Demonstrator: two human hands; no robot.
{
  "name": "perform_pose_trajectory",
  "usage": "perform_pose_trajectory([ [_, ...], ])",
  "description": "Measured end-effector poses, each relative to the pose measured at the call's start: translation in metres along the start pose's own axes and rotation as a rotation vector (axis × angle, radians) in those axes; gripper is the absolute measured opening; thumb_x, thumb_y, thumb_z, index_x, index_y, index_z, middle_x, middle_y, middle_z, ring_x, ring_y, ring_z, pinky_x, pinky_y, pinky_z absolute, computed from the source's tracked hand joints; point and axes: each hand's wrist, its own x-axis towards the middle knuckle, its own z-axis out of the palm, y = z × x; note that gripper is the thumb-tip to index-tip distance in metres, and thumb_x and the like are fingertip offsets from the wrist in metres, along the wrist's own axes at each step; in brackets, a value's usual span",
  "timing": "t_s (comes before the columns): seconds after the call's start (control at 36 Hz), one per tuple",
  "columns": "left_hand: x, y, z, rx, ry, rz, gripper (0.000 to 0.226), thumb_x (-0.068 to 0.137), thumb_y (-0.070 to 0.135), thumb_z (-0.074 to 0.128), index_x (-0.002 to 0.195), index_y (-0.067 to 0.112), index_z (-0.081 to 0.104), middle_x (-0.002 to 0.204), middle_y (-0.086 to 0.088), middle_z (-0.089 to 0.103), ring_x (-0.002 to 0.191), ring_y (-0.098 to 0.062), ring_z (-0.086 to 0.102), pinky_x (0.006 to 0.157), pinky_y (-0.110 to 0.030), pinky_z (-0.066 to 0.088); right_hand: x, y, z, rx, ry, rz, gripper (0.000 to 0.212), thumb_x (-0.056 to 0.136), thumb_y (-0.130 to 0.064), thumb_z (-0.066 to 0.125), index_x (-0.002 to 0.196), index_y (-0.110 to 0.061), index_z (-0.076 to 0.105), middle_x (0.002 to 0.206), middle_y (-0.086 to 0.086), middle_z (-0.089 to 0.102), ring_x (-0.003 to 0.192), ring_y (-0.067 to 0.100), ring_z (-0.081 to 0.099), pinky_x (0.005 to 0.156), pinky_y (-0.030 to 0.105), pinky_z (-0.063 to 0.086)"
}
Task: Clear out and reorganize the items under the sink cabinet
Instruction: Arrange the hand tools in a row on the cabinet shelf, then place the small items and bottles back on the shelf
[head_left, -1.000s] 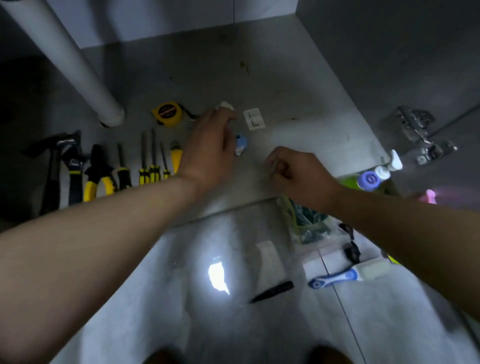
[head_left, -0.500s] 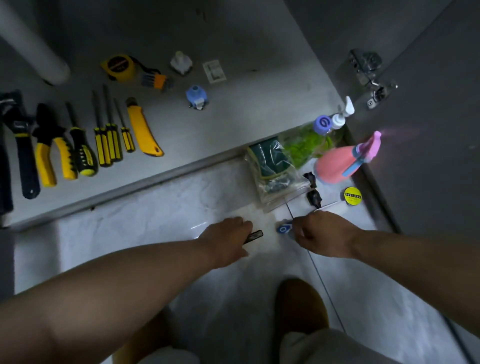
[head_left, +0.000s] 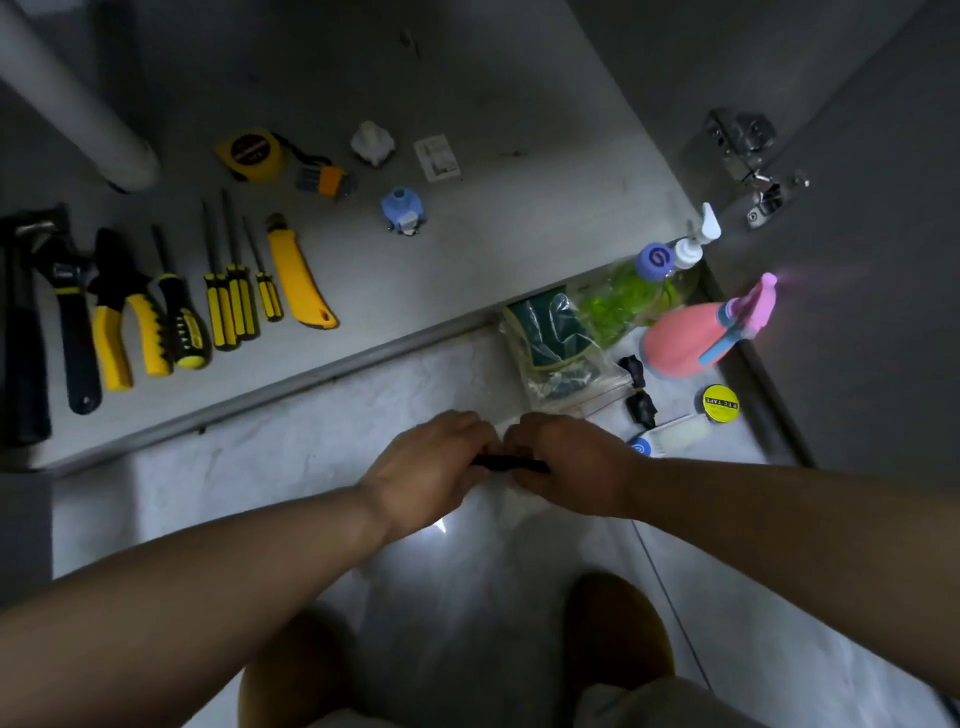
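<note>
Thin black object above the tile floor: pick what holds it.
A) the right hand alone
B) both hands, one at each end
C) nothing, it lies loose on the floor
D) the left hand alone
B: the left hand and the right hand each grip an end of the thin black object, and only its middle shows between them.

Pale stone-look floor tile (head_left: 291, 457) under me: glossy, throws back a light glare. Grey cabinet base panel (head_left: 493, 249): smooth, matt. Silver metal door hinge (head_left: 745, 153): shiny. Clear plastic bag (head_left: 571, 384): crinkled, glossy. Pink plastic spray bottle (head_left: 675, 343): smooth. Slim black strip (head_left: 506, 462) I hold: matt.
</note>
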Motion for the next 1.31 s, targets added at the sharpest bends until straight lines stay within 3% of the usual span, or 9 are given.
perform_pose_trajectory([
  [0.28,-0.009,-0.007,-0.08,0.154,0.421,0.092,0.019,0.095,0.02,0.063,0.111,0.024,0.071,0.109,0.007,0.066,0.105,-0.02,0.054,0.089,-0.036,0.044,0.03,-0.044,-0.045,-0.04,0.417,0.008,0.009,0.083,-0.03,0.069,0.088,-0.023,0.073,0.082,-0.005,0.064,0.069,0.015,0.063,0.059,0.03,0.048],
  [0.39,-0.014,-0.035,-0.098,0.026,0.768,-0.168,0.051,0.085,0.015,0.072,0.132,0.024,0.055,0.128,0.001,0.05,0.118,-0.019,0.05,0.097,-0.026,0.041,0.061,-0.061,-0.064,0.107,0.529,0.137,0.007,0.082,-0.03,0.073,0.083,-0.023,0.072,0.072,-0.006,0.066,0.065,0.008,0.061,0.061,0.027,0.048],
  [0.47,-0.021,-0.063,-0.105,-0.066,0.91,-0.366,0.052,0.086,0.013,0.069,0.134,0.021,0.05,0.127,-0.003,0.046,0.118,-0.021,0.051,0.097,-0.024,0.04,0.093,-0.077,-0.073,0.116,0.564,0.228,0.019,0.083,-0.033,0.07,0.075,-0.016,0.065,0.065,-0.002,0.063,0.066,0.017,0.061,0.062,0.029,0.049],
  [0.58,-0.027,-0.084,-0.101,0.025,0.842,-0.448,0.045,0.086,0.011,0.066,0.13,0.017,0.062,0.124,-0.009,0.054,0.117,-0.032,0.051,0.098,-0.044,0.046,0.137,-0.097,-0.078,0.101,0.466,0.344,0.017,0.081,-0.029,0.068,0.082,-0.012,0.068,0.08,0.006,0.067,0.082,0.028,0.065,0.07,0.032,0.052],
  [0.72,-0.03,-0.085,-0.097,0.142,0.648,-0.464,0.048,0.092,0.028,0.061,0.139,0.03,0.058,0.146,0.001,0.051,0.143,-0.028,0.034,0.108,-0.046,0.035,0.177,-0.117,-0.073,0.049,0.453,0.421,0.022,0.081,-0.023,0.066,0.096,-0.007,0.062,0.102,0.015,0.065,0.097,0.034,0.063,0.075,0.034,0.049],
  [0.83,-0.031,-0.087,-0.099,0.178,0.644,-0.475,0.046,0.093,0.03,0.06,0.139,0.031,0.058,0.146,0.002,0.052,0.145,-0.027,0.032,0.111,-0.045,0.031,0.193,-0.124,-0.067,-0.009,0.482,0.429,0.016,0.086,-0.018,0.063,0.095,-0.009,0.053,0.106,0.017,0.062,0.1,0.036,0.061,0.071,0.033,0.039],
  [1.0,-0.031,-0.078,-0.101,0.19,0.611,-0.488,0.047,0.094,0.032,0.058,0.141,0.029,0.055,0.148,0.001,0.048,0.145,-0.026,0.03,0.11,-0.046,0.031,0.174,-0.117,-0.072,0.084,0.445,0.322,0.033,0.088,-0.028,0.068,0.111,-0.008,0.056,0.105,0.012,0.063,0.099,0.028,0.06,0.082,0.036,0.051],
  [1.14,-0.029,-0.056,-0.123,0.278,0.559,-0.42,0.045,0.094,0.033,0.059,0.138,0.026,0.057,0.147,-0.004,0.047,0.141,-0.03,0.034,0.108,-0.046,0.034,0.104,-0.094,-0.107,0.096,0.087,0.116,0.014,0.089,-0.024,0.066,0.098,-0.014,0.066,0.082,-0.004,0.064,0.078,0.015,0.064,0.074,0.027,0.051],
  [1.31,-0.012,0.012,-0.173,0.392,0.192,-0.193,0.039,0.098,0.041,0.051,0.134,0.03,0.059,0.138,-0.002,0.054,0.134,-0.025,0.04,0.109,-0.044,0.037,-0.003,-0.054,-0.138,-0.053,-0.22,0.354,0.02,0.092,-0.034,0.063,0.094,-0.014,0.066,0.084,0.0,0.074,0.078,0.014,0.074,0.069,0.021,0.049],
])
